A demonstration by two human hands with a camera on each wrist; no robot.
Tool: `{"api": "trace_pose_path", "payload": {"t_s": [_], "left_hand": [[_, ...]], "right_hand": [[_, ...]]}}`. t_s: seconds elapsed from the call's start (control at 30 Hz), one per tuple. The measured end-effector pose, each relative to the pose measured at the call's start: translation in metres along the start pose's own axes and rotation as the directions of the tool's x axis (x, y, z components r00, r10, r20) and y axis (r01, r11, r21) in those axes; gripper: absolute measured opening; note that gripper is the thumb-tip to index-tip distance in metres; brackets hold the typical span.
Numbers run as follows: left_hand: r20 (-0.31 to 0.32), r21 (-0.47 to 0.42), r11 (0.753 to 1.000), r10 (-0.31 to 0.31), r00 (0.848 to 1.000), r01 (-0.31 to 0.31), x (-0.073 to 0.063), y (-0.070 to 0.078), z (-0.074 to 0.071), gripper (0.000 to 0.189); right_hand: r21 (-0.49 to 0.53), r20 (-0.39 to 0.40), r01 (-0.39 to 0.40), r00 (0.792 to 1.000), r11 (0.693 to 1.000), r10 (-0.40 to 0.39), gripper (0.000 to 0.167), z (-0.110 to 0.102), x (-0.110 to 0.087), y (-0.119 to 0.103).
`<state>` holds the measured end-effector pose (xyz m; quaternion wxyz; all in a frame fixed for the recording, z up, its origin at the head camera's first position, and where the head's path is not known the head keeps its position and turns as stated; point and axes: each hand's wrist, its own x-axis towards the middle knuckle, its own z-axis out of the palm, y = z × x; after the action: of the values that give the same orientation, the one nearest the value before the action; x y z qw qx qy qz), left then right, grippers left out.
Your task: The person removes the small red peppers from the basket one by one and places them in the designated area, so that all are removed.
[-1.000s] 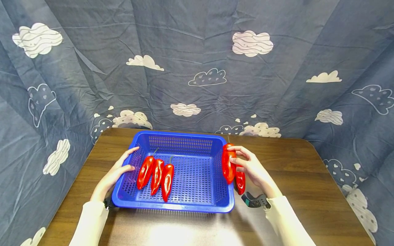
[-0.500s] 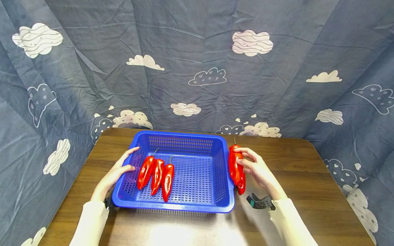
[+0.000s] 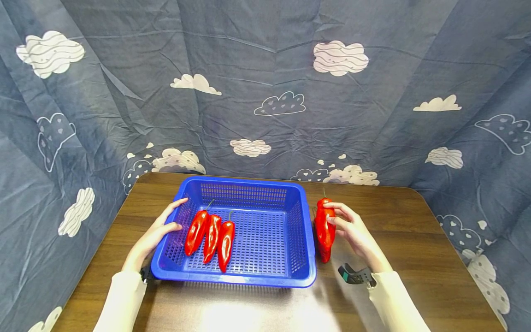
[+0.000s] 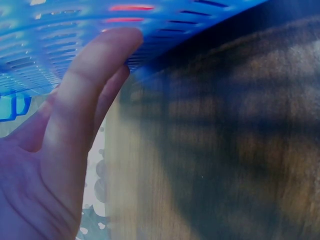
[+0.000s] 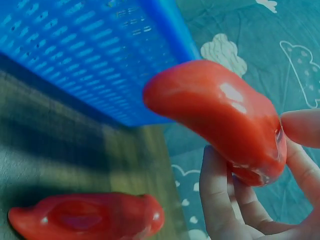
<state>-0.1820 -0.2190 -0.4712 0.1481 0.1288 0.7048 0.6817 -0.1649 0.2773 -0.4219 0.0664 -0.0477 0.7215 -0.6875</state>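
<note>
My right hand [image 3: 350, 226] holds a long red pepper [image 3: 324, 226] between thumb and fingers, just right of the blue plastic basket [image 3: 271, 279]. In the right wrist view the held pepper [image 5: 215, 107] hangs tilted above the table, with another red pepper [image 5: 85, 217] lying beneath it. That lower one is mostly hidden in the head view. On the basket's left side, my left hand [image 3: 155, 233] has its fairly straight fingers at the rim. Inside the basket, three red peppers [image 3: 211, 240] lie side by side toward the left.
Under the basket is a wooden table [image 3: 390, 230] with a glare patch near the front. A dark curtain [image 3: 265, 124] with cloud prints hangs behind and at both sides. A dark strap [image 3: 354, 274] sits at my right wrist.
My right hand has moved right with its pepper, from over the basket's right rim to beside the basket, above the pepper on the table. My left hand has stayed put.
</note>
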Motion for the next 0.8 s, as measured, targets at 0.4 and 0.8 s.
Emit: {"api": "trace_pose_path", "payload": {"t_s": [0.4, 0.8], "left_hand": [[0.006, 0.020, 1.000, 0.010, 1.000, -0.010, 0.000, -0.001, -0.002, 0.068], [0.001, 0.039, 0.999, 0.018, 1.000, -0.018, 0.001, -0.002, -0.002, 0.068]], "right_hand": [[0.009, -0.036, -0.004, 0.999, 1.000, 0.004, 0.030, -0.010, -0.004, 0.012], [-0.003, -0.061, 0.028, 0.998, 1.000, -0.028, 0.030, -0.025, -0.005, 0.033]]}}
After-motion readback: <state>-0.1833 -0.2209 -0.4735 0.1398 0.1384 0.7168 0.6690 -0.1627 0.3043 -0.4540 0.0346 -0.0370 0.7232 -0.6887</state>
